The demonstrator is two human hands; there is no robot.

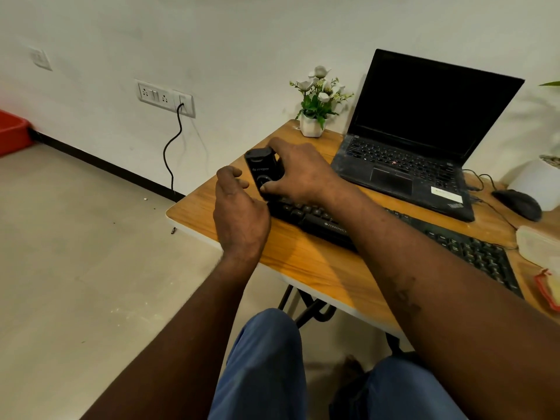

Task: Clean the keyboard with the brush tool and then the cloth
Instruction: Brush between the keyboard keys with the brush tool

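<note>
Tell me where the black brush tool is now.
In the head view, the black brush tool is gripped by the right hand at the left end of the keyboard.

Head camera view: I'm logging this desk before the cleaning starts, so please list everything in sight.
Desk: one, wooden, centre.
Keyboard: one, black, desk front.
Brush tool: one, black, at keyboard's left end.
Laptop: one, black, open, desk back.
Mouse: one, black, right of laptop.
Flower pot: one, white, left of laptop.
Wall sockets: one panel, white, wall.
Cable: one, black, plugged into panel.
Left hand: loosely curled, beside brush tool.
Right hand: gripping brush tool.
</note>
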